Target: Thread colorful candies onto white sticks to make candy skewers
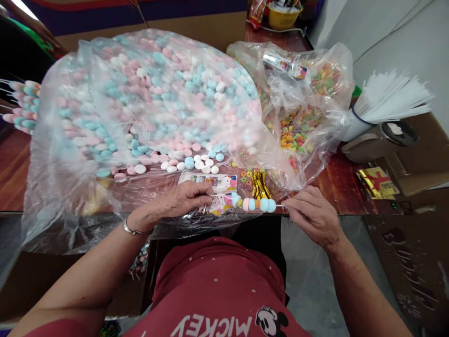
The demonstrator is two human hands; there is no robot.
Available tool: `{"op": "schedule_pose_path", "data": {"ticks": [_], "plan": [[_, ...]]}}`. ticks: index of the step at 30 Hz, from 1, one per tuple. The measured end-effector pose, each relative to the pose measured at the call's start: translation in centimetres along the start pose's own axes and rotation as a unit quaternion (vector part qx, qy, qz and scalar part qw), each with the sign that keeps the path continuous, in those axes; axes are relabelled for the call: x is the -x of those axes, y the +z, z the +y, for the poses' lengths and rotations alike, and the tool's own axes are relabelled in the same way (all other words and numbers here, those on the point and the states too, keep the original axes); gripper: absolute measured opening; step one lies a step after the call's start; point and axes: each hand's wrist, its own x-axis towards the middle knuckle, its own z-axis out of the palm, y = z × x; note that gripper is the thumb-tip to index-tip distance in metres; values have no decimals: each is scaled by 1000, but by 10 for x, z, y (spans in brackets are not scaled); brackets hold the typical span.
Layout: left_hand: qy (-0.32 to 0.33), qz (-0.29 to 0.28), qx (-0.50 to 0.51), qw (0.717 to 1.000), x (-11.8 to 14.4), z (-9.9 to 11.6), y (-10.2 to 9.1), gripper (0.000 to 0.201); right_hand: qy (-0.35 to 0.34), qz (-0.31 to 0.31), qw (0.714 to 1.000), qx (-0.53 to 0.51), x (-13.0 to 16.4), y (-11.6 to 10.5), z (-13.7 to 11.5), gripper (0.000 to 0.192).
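My right hand [313, 213] pinches the white stick end of a marshmallow skewer [252, 204], held level over the table's front edge. Blue and pink marshmallows are threaded on it, with small yellow and orange rings between some of them. At the skewer's other end, my left hand [185, 199] is closed on a clear printed plastic bag [221, 204]; the skewer's tip appears to be at or inside its mouth. Another printed bag [206, 179] lies flat just behind. Gold twist ties [260, 185] and loose candy rings [246, 177] lie beyond the skewer.
A huge clear bag of marshmallows [157, 93] covers the left and middle table. Behind right is a bag of candy rings [298, 126]. White sticks [393, 98] stand in a cup beside a lidded mug [380, 142]. Finished skewers [23, 105] lie far left, near another person's arm [40, 28].
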Motion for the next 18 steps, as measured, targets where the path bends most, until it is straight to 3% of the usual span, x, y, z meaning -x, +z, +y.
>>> {"op": "schedule_pose_path", "data": {"ticks": [8, 14, 18], "plan": [[8, -6, 13, 1000, 1, -4, 3, 23, 20, -37, 999, -4, -3, 5, -5, 15], [2, 16, -42, 999, -1, -7, 4, 20, 26, -51, 998, 2, -2, 10, -7, 17], [-20, -23, -23, 999, -3, 2, 3, 20, 16, -34, 999, 23, -5, 10, -9, 15]]}}
